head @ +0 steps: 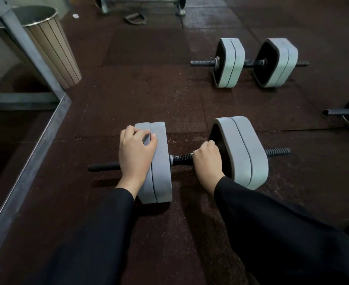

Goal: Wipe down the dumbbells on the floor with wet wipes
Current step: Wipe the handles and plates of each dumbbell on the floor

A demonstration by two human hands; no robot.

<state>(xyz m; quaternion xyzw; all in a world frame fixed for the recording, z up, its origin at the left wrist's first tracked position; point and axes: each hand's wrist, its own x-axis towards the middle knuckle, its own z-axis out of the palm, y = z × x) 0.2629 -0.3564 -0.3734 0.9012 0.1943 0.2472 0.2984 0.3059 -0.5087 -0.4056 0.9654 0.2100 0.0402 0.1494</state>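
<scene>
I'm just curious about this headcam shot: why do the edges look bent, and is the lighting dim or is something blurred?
Head view: the wide-angle lens bows straight lines, such as the metal rail at the left. Head view: light is dim, the sleeves nearly black, with a soft sheen on the far floor. Head view: the near dumbbell and both hands, left and right, look sharp.
</scene>
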